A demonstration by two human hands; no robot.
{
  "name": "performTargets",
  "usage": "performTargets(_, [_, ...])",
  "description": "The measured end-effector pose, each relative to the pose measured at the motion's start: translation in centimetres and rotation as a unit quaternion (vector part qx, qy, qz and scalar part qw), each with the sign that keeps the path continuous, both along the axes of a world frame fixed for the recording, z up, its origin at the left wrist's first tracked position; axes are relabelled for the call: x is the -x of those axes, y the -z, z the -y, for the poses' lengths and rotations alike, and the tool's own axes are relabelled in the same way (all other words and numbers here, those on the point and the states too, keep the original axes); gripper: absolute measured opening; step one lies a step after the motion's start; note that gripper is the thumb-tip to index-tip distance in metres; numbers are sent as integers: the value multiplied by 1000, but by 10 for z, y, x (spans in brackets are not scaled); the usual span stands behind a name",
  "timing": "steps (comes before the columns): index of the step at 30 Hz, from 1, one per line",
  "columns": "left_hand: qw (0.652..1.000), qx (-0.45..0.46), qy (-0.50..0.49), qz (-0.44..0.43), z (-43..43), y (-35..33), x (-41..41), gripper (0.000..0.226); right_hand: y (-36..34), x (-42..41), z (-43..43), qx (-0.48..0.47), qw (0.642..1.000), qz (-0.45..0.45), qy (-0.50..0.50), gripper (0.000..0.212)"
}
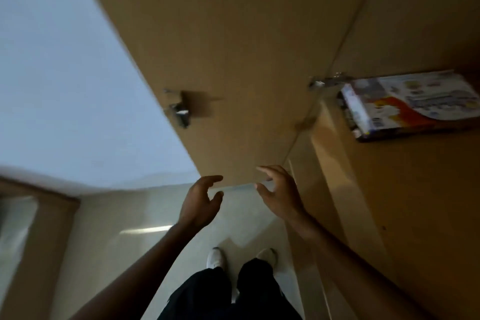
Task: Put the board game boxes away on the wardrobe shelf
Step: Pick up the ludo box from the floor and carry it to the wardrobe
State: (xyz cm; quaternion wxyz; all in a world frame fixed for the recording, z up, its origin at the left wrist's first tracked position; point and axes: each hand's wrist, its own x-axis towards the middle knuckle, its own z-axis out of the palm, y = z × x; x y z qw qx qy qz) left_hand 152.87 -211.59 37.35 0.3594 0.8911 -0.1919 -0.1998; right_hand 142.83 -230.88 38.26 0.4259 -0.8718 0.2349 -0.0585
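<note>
Pale tiled floor (135, 215) and an open brown wooden wardrobe door (233, 60), seen at a steep tilt.

A colourful flat cardboard board game box (415, 101) lies on the brown wardrobe shelf (428, 189) at the upper right of the frame. At lower centre, the left hand (201, 202) and right hand (279, 195) hover apart by the door's lower edge, both empty, fingers loosely spread and slightly curled. White shoes (215, 257) stand below.

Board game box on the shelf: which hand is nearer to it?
Right. The right hand hangs empty below and left of the board game box, not touching it; the left hand is farther left, also empty.
</note>
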Motion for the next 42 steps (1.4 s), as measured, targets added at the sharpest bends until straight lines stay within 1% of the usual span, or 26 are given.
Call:
performTargets(3, [995,10,-100,-17,-83,10,5,37,7,-25,-63,-21,995,-17,-92,47])
performTargets(6, [981,24,-191,-13,-175,13,18,37,10,-49,-140,-10,982,-43,-181,49])
performTargets(13, [946,6,-325,0,-378,23,68,37,21,-77,-327,-2,939,-66,-338,49])
performTargets(15, [923,9,-384,-6,-436,27,90,36,24,-83,-388,5,917,-70,-393,50])
performTargets(18, [880,2,-475,-11,-510,29,130,36,24,-83,-478,8,877,-78,-474,50])
performTargets(21, [820,13,-572,-16,-571,29,173,36,26,-82,-570,19,819,-82,-568,49])
performTargets(23, [786,19,-617,-23,-598,30,198,37,26,-80,-621,32,780,-80,-620,49])
performTargets(24, [760,23,-649,-23,-616,31,216,37,27,-77,-655,40,752,-77,-653,48])
performTargets(28, [670,33,-740,-42,-671,32,266,39,27,-60,-767,48,663,-78,-743,48])
performTargets(30, [619,41,-783,-49,-699,33,293,39,27,-46,-825,51,612,-76,-786,48])
performTargets(31, [583,51,-810,-50,-714,32,307,39,27,-36,-859,55,581,-76,-809,48])
performTargets(32, [554,59,-829,-54,-725,30,317,39,27,-27,-883,60,554,-74,-827,48])
performTargets(34, [505,72,-859,-55,-742,25,336,39,26,-7,-929,68,504,-66,-858,49])
performTargets(36, [431,86,-897,-47,-764,25,364,39,30,26,-984,80,439,-61,-893,49])
performTargets(38, [371,104,-922,-43,-777,22,382,38,29,53,-1022,86,395,-56,-913,49])
performTargets(39, [329,117,-936,-39,-783,23,398,38,29,74,-1044,88,363,-58,-926,49])
performTargets(42, [231,128,-964,-26,-802,26,442,37,30,135,-1103,104,281,-64,-952,49])
